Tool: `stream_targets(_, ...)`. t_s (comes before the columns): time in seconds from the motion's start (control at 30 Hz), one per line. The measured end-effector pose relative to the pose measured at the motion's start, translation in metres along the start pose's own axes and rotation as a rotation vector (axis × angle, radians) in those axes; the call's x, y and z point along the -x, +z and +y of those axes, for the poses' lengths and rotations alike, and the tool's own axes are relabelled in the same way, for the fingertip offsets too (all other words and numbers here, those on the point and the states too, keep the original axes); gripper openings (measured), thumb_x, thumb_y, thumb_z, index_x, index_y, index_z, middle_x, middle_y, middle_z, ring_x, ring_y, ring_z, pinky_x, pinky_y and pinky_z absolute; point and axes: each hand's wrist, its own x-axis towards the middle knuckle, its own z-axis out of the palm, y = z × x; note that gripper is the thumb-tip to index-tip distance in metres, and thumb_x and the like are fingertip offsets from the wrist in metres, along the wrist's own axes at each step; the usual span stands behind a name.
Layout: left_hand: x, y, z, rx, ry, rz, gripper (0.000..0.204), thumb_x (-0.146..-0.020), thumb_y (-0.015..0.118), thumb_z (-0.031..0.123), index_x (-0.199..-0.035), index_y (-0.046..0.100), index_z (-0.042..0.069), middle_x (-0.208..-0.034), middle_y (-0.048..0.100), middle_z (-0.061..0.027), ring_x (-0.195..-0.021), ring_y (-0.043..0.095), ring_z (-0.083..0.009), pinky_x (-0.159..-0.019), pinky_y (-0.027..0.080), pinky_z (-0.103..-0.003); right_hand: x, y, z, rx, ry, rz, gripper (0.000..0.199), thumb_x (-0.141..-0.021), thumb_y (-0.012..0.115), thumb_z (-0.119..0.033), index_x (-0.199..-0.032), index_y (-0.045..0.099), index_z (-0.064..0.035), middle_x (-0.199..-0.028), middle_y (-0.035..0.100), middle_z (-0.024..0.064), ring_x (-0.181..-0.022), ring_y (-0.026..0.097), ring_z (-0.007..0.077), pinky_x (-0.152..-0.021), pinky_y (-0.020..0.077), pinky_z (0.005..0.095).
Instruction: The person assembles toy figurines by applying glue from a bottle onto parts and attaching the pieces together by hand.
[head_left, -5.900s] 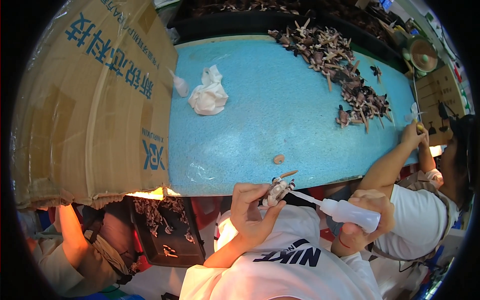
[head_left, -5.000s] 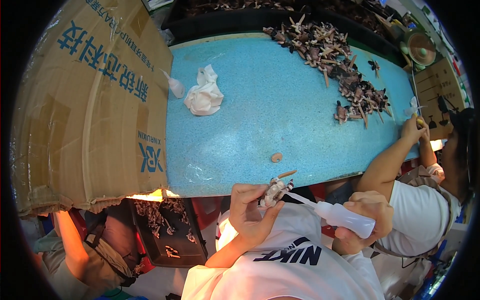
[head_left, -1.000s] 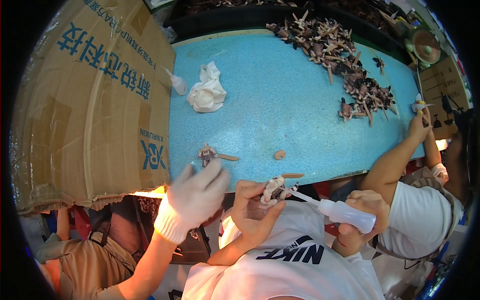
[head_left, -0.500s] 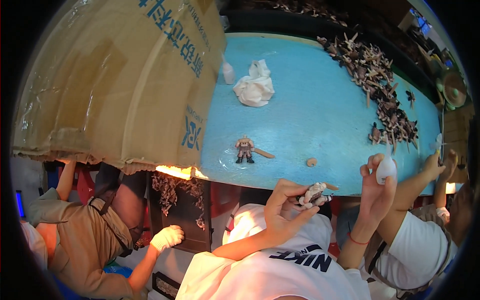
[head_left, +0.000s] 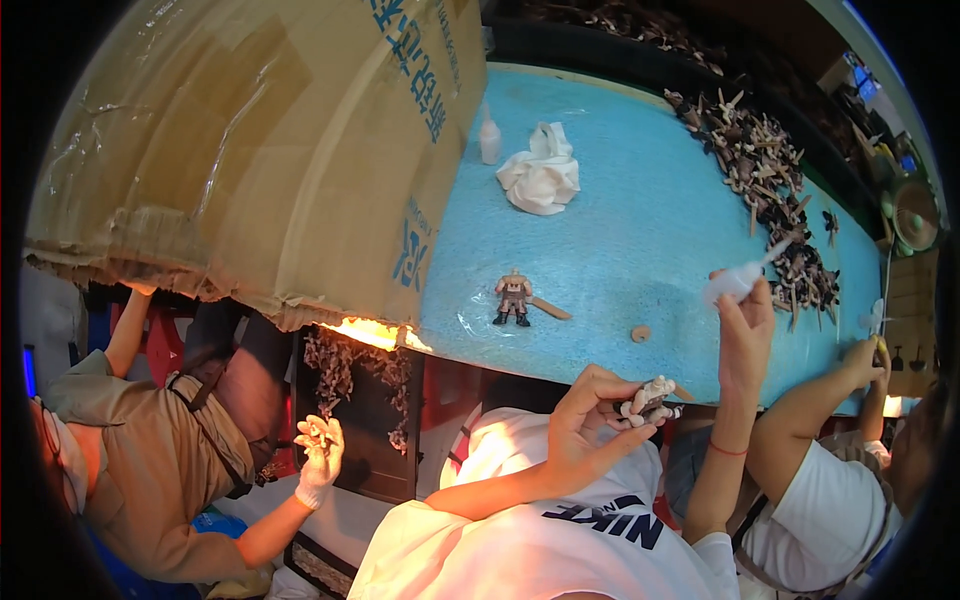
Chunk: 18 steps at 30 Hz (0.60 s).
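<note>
My left hand (head_left: 578, 428) pinches a small toy figure (head_left: 650, 402) between thumb and fingers at the table's near edge. The figure is pale and dark brown, with a tan blade-like piece sticking out to the right. My right hand (head_left: 748, 330) is raised over the table, gripping a small white squeeze bottle (head_left: 735, 285). Its thin nozzle tilts up and to the right, away from the figure. Another toy figure (head_left: 514, 292) with a tan sword lies on the table to the left. A small tan round piece (head_left: 640, 334) lies between that figure and my right hand.
Crumpled white tissue (head_left: 540, 172) and a second small bottle (head_left: 490, 140) are on the blue table (head_left: 610, 240). A large cardboard box (head_left: 270, 150) walls off the left side. Many figures are heaped (head_left: 755, 160) at far right. Co-workers sit left and right; one has a gloved hand (head_left: 320, 455).
My right hand has moved up and away over the table, and the bottle has tipped from upright to slanting right. The left co-worker's gloved hand has risen with small pieces in it.
</note>
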Motion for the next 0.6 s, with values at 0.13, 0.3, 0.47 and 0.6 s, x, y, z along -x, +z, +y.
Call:
stream_targets(0.13,0.001,0.000,0.002,-0.048,-0.035,-0.004,0.040,-0.070,0.066,-0.011,-0.107,0.053,-0.002,-0.094,0.047,-0.0050,-0.082,0.051,-0.0075,-0.069,0.043,-0.016,-0.016,0.002,0.024,0.141,0.043,-0.060,0.029,-0.076,0.064,-0.002,-0.100,0.050,-0.0010,-0.091,0.058,0.0055,-0.086,0.055,0.0128,-0.080,0.0427,0.0256)
stream_targets(0.3,0.001,0.001,0.005,-0.064,-0.029,0.001,0.040,-0.070,0.066,-0.011,-0.107,0.053,-0.002,-0.094,0.047,-0.0048,-0.082,0.052,-0.0074,-0.068,0.044,-0.016,-0.031,-0.004,0.060,0.571,-0.149,-0.140,0.027,-0.072,0.066,-0.001,-0.095,0.052,-0.0005,-0.092,0.059,0.0063,-0.086,0.057,0.0125,-0.074,0.0457,0.0261)
stream_targets(0.47,-0.002,-0.001,0.006,-0.041,-0.008,0.011,0.037,-0.072,0.065,-0.011,-0.105,0.052,-0.002,-0.094,0.047,-0.0054,-0.083,0.055,-0.0101,-0.071,0.046,-0.020,-0.031,-0.005,0.062,0.670,-0.219,-0.083,0.029,-0.072,0.065,0.001,-0.099,0.055,-0.0005,-0.095,0.061,0.0082,-0.087,0.058,0.0152,-0.073,0.0464,0.0265)
stream_targets(0.6,-0.015,-0.008,0.014,0.046,0.026,0.050,0.032,-0.073,0.062,-0.011,-0.101,0.049,-0.004,-0.093,0.046,-0.0063,-0.087,0.059,-0.0181,-0.077,0.050,-0.028,-0.020,-0.007,0.054,0.703,-0.318,0.044,0.034,-0.072,0.063,0.003,-0.106,0.056,-0.0011,-0.099,0.062,0.0090,-0.086,0.059,0.0175,-0.070,0.0463,0.0260)
